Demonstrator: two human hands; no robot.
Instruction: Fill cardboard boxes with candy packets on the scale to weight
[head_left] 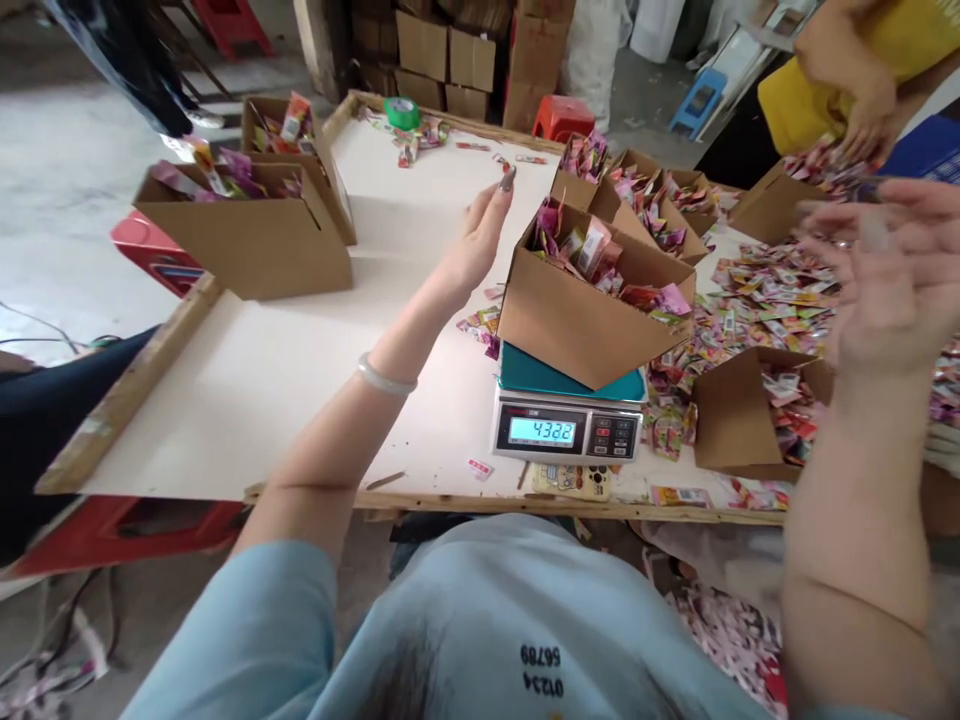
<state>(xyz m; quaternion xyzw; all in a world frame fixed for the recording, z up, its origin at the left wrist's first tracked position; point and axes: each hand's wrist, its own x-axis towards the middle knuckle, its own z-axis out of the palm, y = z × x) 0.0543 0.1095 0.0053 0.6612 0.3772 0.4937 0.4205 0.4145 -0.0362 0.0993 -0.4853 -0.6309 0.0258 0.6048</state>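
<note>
My left hand (480, 235) is raised just left of a cardboard box (585, 320), seen edge-on with its fingers extended and no object visible in it. That box holds many small colourful packets and rests on the teal pan of a digital scale (566, 430) with a lit display. Over on the right, my right hand (889, 270) hovers above the loose packets (772, 300), blurred, its fingers spread and nothing seen between them. Below it stands an open box (739, 410) tipped toward the packets, with some inside.
Two packed boxes (255, 240) stand at the table's left edge. More filled boxes (637, 215) are behind the scale. Green tape (402, 113) lies at the back. Another person's hands (870, 120) are over packets at upper right. Wooden edging (127, 400) borders the table (300, 400).
</note>
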